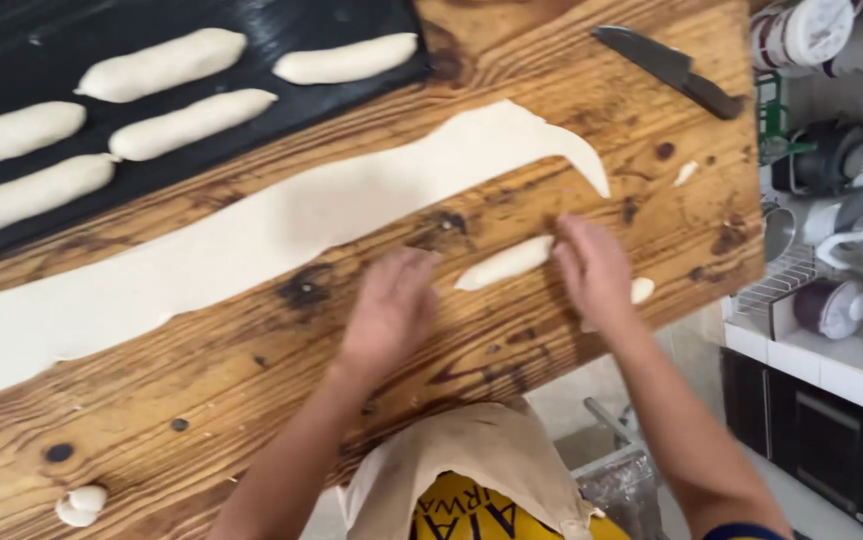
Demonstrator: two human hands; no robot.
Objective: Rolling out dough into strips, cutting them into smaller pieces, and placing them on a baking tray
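Both hands lie flat, fingers stretched out and together, gripping nothing. Right hand (594, 268) presses palm-down, fingertips (569, 228) touching the right end of a small dough roll (504, 263). Left hand (391, 305) is palm-down too, fingers (416, 262) just left of the roll's other end; contact there is too blurred to call. The roll lies between the two hands, tilted, right end higher in the frame, flat on the wooden board (571, 130).

Just right of the right hand, a small dough scrap (642, 290) pokes out near the board's edge. Beyond both hands, further from the person, a long flat dough strip (251, 240) runs diagonally across the board, ending in a curved pointed tip above the right hand. It is near the roll but apart from it. Beyond the strip, up and left of the hands, a dark baking tray (281, 20) holds six shaped dough rolls (191, 122) in rows. Up and right of the right hand, well apart, a dark knife (666, 68) rests on the board near its corner. A tiny dough bit (686, 172) sits between the knife and the right hand. Far left of the left hand, near the board's near edge, is a small dough lump (81, 505).

Below the hands: beige apron (481, 450). Right of the board, cups and kitchen items on a wire rack (781, 285).
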